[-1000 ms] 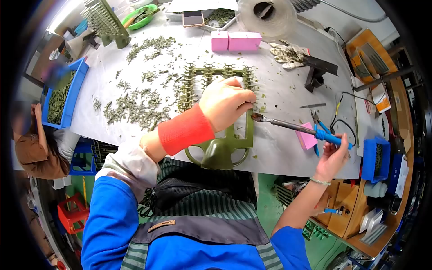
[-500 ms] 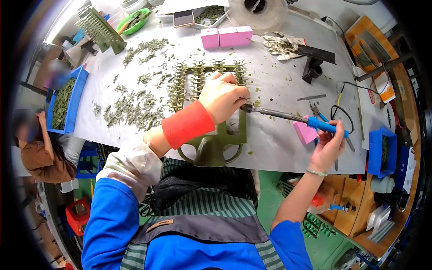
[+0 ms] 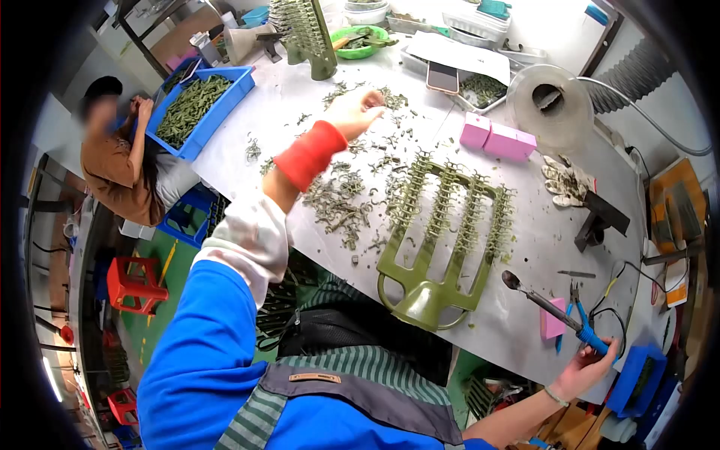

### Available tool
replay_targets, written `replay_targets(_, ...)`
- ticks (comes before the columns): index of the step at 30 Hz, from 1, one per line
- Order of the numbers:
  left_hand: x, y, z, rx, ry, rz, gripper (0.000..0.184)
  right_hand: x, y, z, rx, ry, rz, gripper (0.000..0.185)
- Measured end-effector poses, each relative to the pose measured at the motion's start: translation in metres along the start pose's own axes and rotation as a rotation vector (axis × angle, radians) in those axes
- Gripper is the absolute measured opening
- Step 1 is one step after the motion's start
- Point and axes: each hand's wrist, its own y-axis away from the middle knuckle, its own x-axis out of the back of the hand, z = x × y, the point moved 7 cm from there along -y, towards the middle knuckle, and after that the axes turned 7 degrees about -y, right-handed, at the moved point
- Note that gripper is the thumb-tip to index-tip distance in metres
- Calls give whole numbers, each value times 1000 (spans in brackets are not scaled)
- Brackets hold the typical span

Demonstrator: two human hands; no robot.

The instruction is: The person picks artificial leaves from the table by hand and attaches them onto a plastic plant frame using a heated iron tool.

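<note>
My left hand (image 3: 355,114), above a red wristband, is over the scattered small green parts (image 3: 337,204) at the upper middle. Its fingers are curled together; whatever they hold, if anything, is too small to make out. My right hand (image 3: 583,373) at the lower right is closed around the blue handle of a soldering iron (image 3: 555,312). The iron's dark, spoon-like tip points up and left, to the right of the green rack (image 3: 421,294). This rack lies on the table, its long bars lined with small hooked green pieces. Neither hand touches it.
Pink blocks (image 3: 498,138), a phone (image 3: 442,77), a clear spool (image 3: 551,105), a stained glove (image 3: 564,181) and a black stand (image 3: 600,217) lie around. A blue bin (image 3: 247,77) of green parts stands left, near a seated person (image 3: 124,161). Pliers (image 3: 576,304) lie right.
My left hand has left the rack's right side and moved up and left to the loose green parts. The soldering iron has come away from the rack. My view has turned left.
</note>
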Motion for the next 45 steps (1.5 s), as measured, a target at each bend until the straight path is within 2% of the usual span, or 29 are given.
replay_targets(1,9,-3,-23,128,-174,-44,26,1,-1,0,4,-2,-5,26)
replay_targets(3,6,-9,-57,149,-307,-62,27,7,-3,0,6,-23,43,25)
replay_targets(5,-11,-19,-68,76,-303,-89,27,6,-1,-2,22,-20,52,25)
replay_targets(6,-23,-27,-75,112,-268,-117,26,4,1,-4,21,-20,71,25)
replay_targets(7,-29,-32,-71,15,-363,-32,25,3,4,-6,21,-21,90,26)
replay_targets(9,-39,-36,-69,-8,-441,118,24,7,4,-9,37,-13,90,24)
replay_targets(12,-50,-37,-67,-33,-500,198,24,6,3,-14,71,-6,85,24)
replay_targets(15,-48,-38,-74,-4,-472,136,22,-1,8,-19,111,4,83,24)
replay_targets(19,-9,-21,-81,-3,-364,250,18,5,4,-15,96,9,121,26)
replay_targets(21,8,-11,-92,105,-455,82,22,2,7,-15,89,15,122,26)
replay_targets(24,17,1,-100,120,-551,143,20,6,3,-11,77,3,117,23)
replay_targets(26,-4,-16,-91,-37,-441,30,19,1,3,-10,81,-14,120,23)
replay_targets(27,-15,-23,-85,-34,-370,-5,19,-7,10,-13,94,-3,149,23)
replay_targets(29,-39,-32,-75,-119,-329,78,20,-7,12,-17,115,8,179,26)
replay_targets(33,-58,-38,-68,-139,-400,127,28,6,9,-20,117,-3,149,22)
replay_targets(35,-54,-36,-66,-79,-453,-27,33,6,10,-21,114,3,150,23)
replay_targets(37,-41,-31,-62,-134,-467,-31,31,5,12,-23,128,7,174,24)
replay_targets(39,-36,-27,-66,-3,-425,-290,29,14,6,-19,113,3,197,23)
replay_targets(40,-28,-22,-60,167,-281,-358,30,16,4,-17,102,-2,210,23)
replay_targets(41,-34,-25,-67,175,-283,-356,30,17,3,-15,97,-2,205,23)
replay_targets(43,-33,-43,-70,0,-243,-5,26,14,2,-16,122,19,187,23)
replay_targets(44,-38,-48,-69,-55,-307,98,21,13,1,-16,125,18,186,23)
replay_targets(45,-43,-54,-65,-58,-302,100,21,12,1,-16,126,24,171,24)
